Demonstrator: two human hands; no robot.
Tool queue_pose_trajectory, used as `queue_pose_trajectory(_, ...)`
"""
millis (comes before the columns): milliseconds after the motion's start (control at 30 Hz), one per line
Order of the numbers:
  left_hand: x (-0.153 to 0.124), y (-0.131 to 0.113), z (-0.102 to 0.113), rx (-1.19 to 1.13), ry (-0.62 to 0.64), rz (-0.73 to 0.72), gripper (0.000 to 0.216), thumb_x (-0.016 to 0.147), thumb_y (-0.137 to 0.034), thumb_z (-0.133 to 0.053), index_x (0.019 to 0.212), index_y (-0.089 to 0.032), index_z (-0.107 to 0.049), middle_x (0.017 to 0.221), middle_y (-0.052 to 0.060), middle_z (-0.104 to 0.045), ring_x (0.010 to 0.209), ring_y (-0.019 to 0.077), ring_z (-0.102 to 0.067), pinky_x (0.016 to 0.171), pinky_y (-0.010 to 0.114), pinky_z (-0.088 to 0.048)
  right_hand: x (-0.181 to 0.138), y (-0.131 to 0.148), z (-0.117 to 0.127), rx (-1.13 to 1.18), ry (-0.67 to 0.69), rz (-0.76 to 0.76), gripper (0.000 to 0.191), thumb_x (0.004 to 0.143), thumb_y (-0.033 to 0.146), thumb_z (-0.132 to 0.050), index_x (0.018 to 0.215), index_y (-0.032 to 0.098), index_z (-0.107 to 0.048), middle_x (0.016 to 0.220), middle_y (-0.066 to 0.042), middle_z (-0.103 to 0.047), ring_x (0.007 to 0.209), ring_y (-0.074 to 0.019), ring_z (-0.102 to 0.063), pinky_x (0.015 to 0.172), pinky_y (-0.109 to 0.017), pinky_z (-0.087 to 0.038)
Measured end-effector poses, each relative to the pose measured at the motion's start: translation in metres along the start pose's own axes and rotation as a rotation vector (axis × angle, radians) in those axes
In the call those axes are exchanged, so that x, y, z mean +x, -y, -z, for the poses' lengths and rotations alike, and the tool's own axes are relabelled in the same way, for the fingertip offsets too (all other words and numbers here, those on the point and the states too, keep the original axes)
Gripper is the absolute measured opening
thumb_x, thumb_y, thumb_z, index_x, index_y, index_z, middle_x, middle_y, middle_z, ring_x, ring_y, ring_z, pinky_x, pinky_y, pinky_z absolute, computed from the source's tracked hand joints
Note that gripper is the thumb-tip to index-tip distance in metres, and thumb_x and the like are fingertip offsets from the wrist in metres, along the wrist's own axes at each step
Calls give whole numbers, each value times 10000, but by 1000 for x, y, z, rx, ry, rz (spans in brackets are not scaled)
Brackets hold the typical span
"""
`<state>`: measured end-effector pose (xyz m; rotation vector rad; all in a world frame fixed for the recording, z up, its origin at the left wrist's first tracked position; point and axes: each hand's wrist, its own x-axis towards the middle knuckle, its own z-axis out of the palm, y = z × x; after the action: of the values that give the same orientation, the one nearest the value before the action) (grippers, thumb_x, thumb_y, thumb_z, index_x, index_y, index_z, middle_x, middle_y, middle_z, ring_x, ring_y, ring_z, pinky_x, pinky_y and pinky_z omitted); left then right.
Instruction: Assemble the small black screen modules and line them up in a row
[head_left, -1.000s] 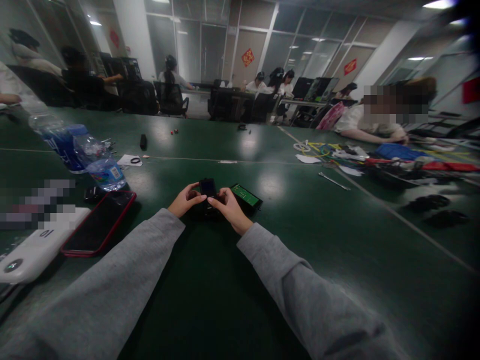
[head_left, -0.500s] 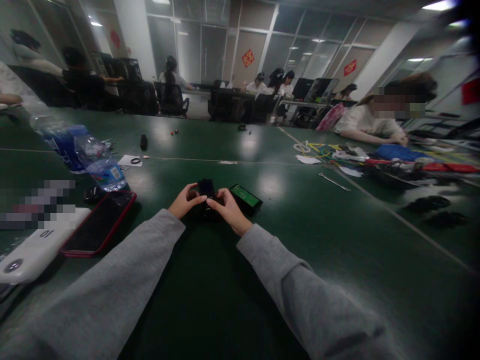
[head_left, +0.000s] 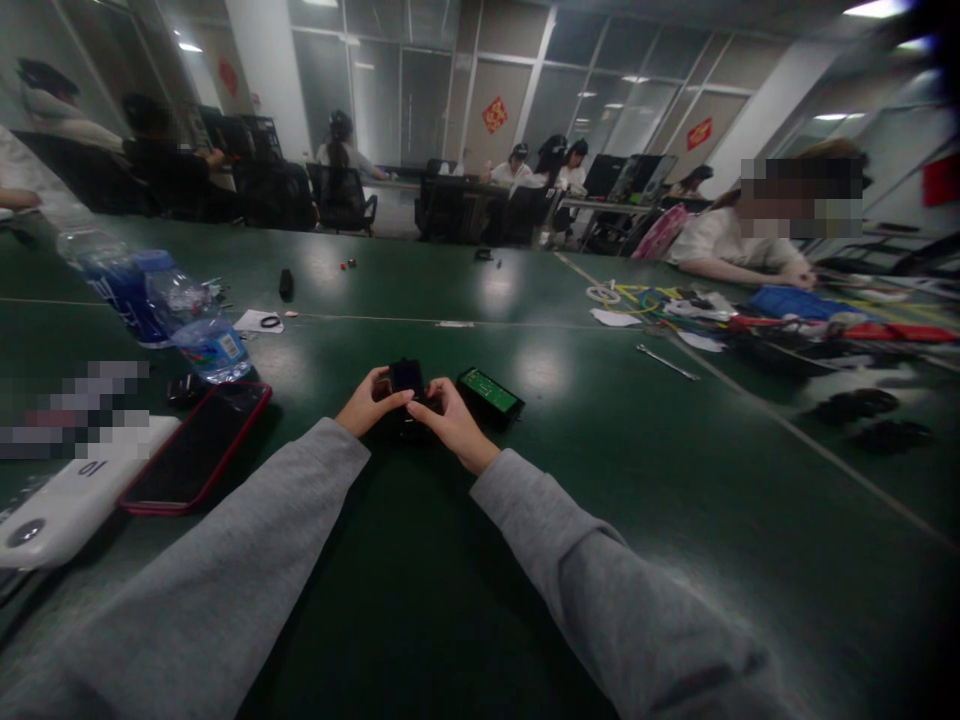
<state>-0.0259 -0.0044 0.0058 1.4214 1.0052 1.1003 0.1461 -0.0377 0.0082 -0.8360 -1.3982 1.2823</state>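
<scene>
Between my two hands is a small black box-like device [head_left: 406,378], dark against the green table, so its kind is hard to make out. My left hand [head_left: 373,402] closes on its left side, thumb across the near face. From the right, my right hand [head_left: 452,415] grips it with thumb and fingers, and the two thumb tips nearly meet. Just right of my right hand lies a black case with a green circuit board [head_left: 491,391] facing up. The device's underside is hidden in shadow.
To the left are a red-edged phone [head_left: 199,450], a white oblong device [head_left: 82,490] and water bottles [head_left: 199,325]. A wrench [head_left: 667,362] and a heap of cables [head_left: 645,300] lie to the right. A person in white [head_left: 739,245] sits at the far right.
The black device has tilted slightly and shifted a little to the left in my hands. Both hands keep their grip; the circuit board case stays in place.
</scene>
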Motion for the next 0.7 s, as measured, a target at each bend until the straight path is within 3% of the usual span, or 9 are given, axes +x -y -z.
queue_pose_trajectory(700,-2,-4,-1,5,14,1,627,641,-480,-753,1131,-168,-517,1022,92,-654,1018,267,-607,904,440,-463,1,0,3,62,23,-86,450,689,434,-778,852,226,-414,822,31,-534,769,-154,-545,660,-279,-433)
